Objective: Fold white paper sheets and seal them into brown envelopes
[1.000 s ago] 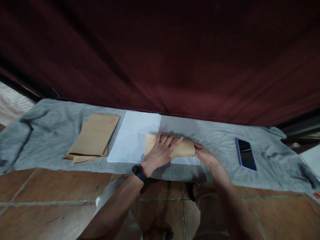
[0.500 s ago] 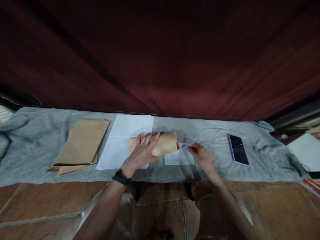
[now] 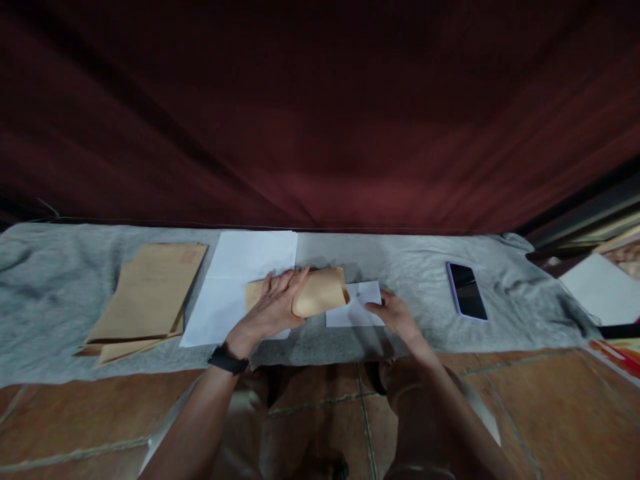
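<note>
My left hand (image 3: 275, 303), with a black band on its wrist, grips a brown paper envelope (image 3: 320, 292) from above, fingers over its far side and thumb at its near edge. The envelope's right end bulges and its mouth gapes a little. At that mouth lies a small folded white sheet (image 3: 356, 313). My right hand (image 3: 395, 313) pinches the sheet's right edge between thumb and fingers; the sheet's left corner is close to the envelope, and I cannot tell whether it is inside. Under the envelope's left part lies a stack of white paper (image 3: 235, 293).
A pile of brown envelopes (image 3: 145, 293) rests on the left of the grey cloth (image 3: 415, 267). To the right lies a phone (image 3: 467, 291) in a purple case. A dark red curtain (image 3: 320, 133) hangs behind, and a white item (image 3: 603, 290) stands at the far right.
My right hand has closed on the right edge of the folded white sheet, which is now slightly raised. My left hand keeps its hold on the envelope. The view has shifted slightly.
</note>
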Demonstrator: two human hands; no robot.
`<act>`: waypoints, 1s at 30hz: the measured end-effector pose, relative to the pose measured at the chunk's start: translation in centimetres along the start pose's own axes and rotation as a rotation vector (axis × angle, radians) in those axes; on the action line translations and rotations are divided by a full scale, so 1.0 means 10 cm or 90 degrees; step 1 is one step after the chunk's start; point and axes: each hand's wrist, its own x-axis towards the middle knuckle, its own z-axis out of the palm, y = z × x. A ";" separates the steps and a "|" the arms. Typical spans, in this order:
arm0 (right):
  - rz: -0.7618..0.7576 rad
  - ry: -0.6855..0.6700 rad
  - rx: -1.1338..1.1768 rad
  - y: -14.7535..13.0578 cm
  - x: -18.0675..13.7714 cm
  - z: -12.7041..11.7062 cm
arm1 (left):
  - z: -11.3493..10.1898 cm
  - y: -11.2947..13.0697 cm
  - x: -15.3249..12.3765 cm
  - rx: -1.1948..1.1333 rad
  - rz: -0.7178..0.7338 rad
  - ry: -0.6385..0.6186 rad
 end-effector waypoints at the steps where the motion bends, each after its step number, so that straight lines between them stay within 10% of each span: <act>1: -0.007 -0.011 0.038 0.03 0.02 -0.04 | 0.00 0.00 0.00 -0.003 0.003 -0.007; 16: 0.024 0.173 0.487 0.09 0.03 -0.49 | 0.05 0.00 0.05 -0.004 0.011 -0.042; 30: 0.033 0.048 0.325 0.11 0.06 -0.43 | 0.05 0.01 0.07 -0.007 0.019 -0.036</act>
